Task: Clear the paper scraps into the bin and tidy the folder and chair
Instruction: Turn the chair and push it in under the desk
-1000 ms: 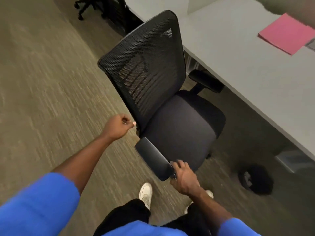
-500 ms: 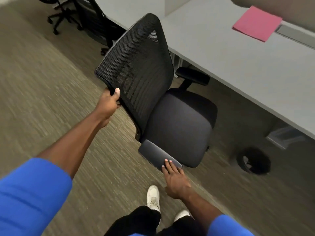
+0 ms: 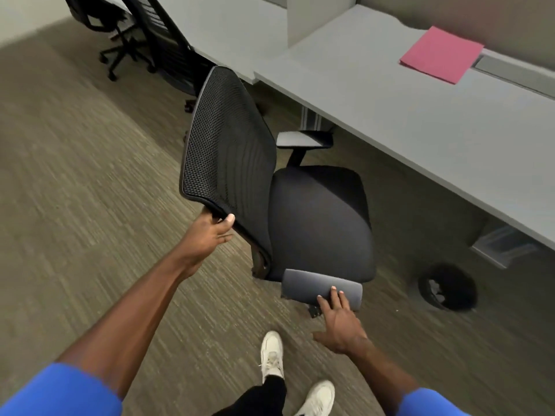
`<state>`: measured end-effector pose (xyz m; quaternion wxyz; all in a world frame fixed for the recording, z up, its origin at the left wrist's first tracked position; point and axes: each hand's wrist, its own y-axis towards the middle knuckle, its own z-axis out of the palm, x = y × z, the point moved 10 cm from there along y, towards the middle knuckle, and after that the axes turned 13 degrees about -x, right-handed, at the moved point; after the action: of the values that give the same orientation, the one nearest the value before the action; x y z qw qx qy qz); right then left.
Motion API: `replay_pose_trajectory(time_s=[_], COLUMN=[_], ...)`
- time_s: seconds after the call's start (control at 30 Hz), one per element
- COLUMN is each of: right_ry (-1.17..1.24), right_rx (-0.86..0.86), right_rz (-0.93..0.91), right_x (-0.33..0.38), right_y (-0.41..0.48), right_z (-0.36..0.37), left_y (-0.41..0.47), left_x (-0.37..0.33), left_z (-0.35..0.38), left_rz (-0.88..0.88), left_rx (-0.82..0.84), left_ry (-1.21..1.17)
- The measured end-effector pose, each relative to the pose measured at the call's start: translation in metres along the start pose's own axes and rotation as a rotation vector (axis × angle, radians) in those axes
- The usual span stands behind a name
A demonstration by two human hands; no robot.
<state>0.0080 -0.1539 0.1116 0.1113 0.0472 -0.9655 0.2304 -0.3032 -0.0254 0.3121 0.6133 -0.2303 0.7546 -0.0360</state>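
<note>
A black mesh-backed office chair (image 3: 318, 217) stands on the carpet in front of the grey desk (image 3: 390, 115), its seat facing the desk. My left hand (image 3: 210, 232) grips the lower corner of the chair's backrest. My right hand (image 3: 339, 319) lies flat with fingers spread, fingertips touching the near grey armrest (image 3: 312, 285). A pink folder (image 3: 441, 54) lies closed on the desk at the far right. A round black bin (image 3: 447, 291) with white paper scraps inside sits on the floor under the desk's edge.
Two more black chairs (image 3: 132, 34) stand at the neighbouring desk at the top left. A grey box (image 3: 501, 247) hangs under the desk at right. My white shoes (image 3: 271, 355) are just behind the chair. Open carpet lies to the left.
My left hand rose from beside the chair and took hold of the backrest edge. The chair turned so its seat faces the desk. My right hand flattened on the armrest.
</note>
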Motion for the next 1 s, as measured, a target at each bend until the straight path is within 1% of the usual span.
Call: replay_pose_trajectory(time_s=[0.13, 0.23, 0.33, 0.37, 0.43, 0.47, 0.53, 0.6, 0.77, 0.9, 1.0], right_ry=[0.100, 0.210, 0.343, 0.381, 0.434, 0.459, 0.497, 0.505, 0.467, 0.350, 0.276], right_rx=[-0.043, -0.127, -0.286, -0.357, -0.512, -0.588, -0.726, -0.819, -0.941, -1.053, -1.101], right_rz=[0.035, -0.063, -0.155, -0.178, -0.215, -0.226, -0.234, -0.233, -0.170, -0.061, 0.021], right_x=[-0.004, 0.029, 0.074, 0.089, 0.112, 0.121, 0.131, 0.138, 0.150, 0.147, 0.141], right_y=[-0.005, -0.009, -0.019, -0.024, -0.040, -0.049, -0.067, -0.082, -0.105, -0.114, -0.113], right_z=[-0.015, -0.039, -0.077, -0.092, -0.122, -0.137, -0.163, -0.182, -0.210, -0.226, -0.234], left_y=[-0.031, -0.050, -0.066, -0.069, -0.069, -0.066, -0.058, -0.048, -0.016, 0.016, 0.043], left_x=[0.021, 0.025, 0.030, 0.031, 0.028, 0.025, 0.014, 0.004, -0.015, -0.025, -0.036], left_z=[0.007, 0.010, 0.004, -0.002, -0.023, -0.035, -0.057, -0.071, -0.085, -0.087, -0.092], left_rz=[-0.080, -0.095, -0.089, -0.088, -0.080, -0.074, -0.055, -0.038, -0.053, -0.075, -0.049], left_rx=[0.018, 0.119, 0.218, 0.223, 0.156, 0.098, -0.020, -0.097, -0.157, -0.219, -0.241], left_ry=[0.015, 0.089, 0.283, 0.357, 0.446, 0.430, 0.313, 0.195, 0.052, -0.067, -0.108])
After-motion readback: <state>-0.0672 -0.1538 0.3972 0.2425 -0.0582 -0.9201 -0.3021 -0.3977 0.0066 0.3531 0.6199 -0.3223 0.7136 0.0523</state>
